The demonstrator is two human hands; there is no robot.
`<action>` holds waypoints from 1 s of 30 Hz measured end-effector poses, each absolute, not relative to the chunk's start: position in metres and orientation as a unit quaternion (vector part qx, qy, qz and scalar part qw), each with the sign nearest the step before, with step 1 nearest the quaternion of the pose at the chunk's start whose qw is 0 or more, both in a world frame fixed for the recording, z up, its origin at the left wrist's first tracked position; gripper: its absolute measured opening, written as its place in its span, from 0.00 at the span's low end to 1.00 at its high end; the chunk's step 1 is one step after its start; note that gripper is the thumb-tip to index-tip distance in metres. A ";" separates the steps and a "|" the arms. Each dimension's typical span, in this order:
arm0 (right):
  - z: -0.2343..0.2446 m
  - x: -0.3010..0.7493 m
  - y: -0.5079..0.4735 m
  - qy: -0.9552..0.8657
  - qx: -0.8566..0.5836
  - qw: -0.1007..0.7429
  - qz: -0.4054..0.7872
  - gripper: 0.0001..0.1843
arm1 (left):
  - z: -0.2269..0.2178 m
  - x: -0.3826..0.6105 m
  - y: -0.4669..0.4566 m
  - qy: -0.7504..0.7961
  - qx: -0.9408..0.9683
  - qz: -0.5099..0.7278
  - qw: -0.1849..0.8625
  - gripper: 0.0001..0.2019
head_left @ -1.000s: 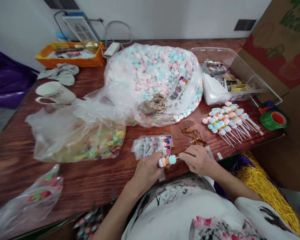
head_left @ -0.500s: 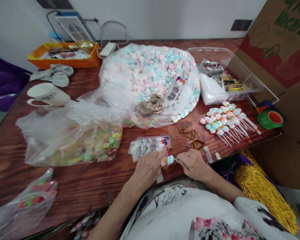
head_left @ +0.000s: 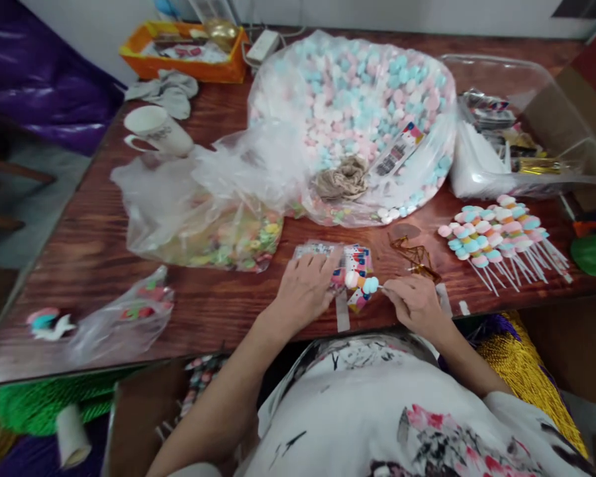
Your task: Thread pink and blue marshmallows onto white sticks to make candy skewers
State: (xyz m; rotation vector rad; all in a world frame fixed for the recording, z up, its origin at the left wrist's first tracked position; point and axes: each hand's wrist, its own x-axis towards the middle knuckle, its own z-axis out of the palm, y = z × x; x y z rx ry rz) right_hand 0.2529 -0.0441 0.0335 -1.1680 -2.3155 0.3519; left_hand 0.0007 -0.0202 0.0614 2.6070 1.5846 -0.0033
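My right hand (head_left: 413, 303) pinches the thin white stick of a marshmallow skewer (head_left: 371, 285). Blue and white marshmallows with an orange piece between them show at its left end, lying over the printed plastic bags (head_left: 358, 257). My left hand (head_left: 305, 286) rests palm down on these bags, fingers bent over a bag's edge beside the skewer; the fingertips are partly hidden. Just right of the stack lie gold twist ties (head_left: 414, 255). Finished marshmallow skewers (head_left: 494, 232) are piled farther right, sticks toward me.
A large clear bag of marshmallows (head_left: 367, 93) fills the back middle. Left of it lies a bag of colourful candies (head_left: 218, 242), with a white mug (head_left: 156, 129) behind. A clear plastic bin (head_left: 477, 182) and green tape (head_left: 593, 254) stand right. The table's front edge is close to me.
The camera view has turned down and left, so the table's left front corner shows. My left hand has shifted slightly away from the marshmallows, showing more of them. My right hand still holds the stick.
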 end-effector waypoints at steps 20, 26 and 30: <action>0.029 0.246 -0.046 -0.790 -0.444 0.223 0.360 0.12 | 0.038 -0.029 -0.021 0.439 0.895 0.060 0.051 0.10; 0.026 0.232 -0.056 -0.876 -0.376 0.235 0.190 0.09 | 0.042 -0.024 -0.020 0.426 0.901 0.030 0.074 0.08; 0.026 0.229 -0.058 -0.893 -0.344 0.248 0.152 0.09 | 0.050 -0.024 -0.015 0.429 0.900 0.032 0.072 0.14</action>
